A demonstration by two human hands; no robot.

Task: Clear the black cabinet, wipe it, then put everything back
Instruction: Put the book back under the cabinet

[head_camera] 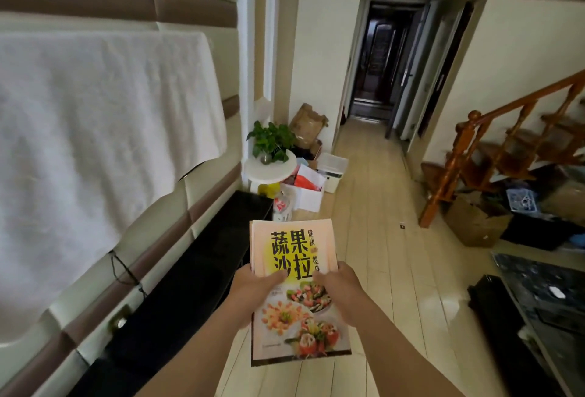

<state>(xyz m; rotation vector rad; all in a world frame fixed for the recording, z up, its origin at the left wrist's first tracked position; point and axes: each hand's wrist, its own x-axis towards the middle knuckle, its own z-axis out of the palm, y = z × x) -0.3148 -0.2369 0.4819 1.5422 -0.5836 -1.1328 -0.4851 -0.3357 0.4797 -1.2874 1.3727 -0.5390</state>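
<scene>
I hold a stack of books [294,251] in front of me over the floor, just right of the long black cabinet [196,273]. The top book has a pink and yellow cover with salad pictures. My left hand [253,292] grips the stack's left edge, thumb on the cover. My right hand [340,292] grips the right edge the same way. The cabinet runs along the left wall, and its top looks bare in the part I can see.
A white cloth [95,130] covers something above the cabinet. At the cabinet's far end stand a white round stool with a potted plant [272,143], boxes and a white bin [332,172]. A wooden staircase [506,149] and cardboard boxes are at right. A dark glass table [544,295] sits near right.
</scene>
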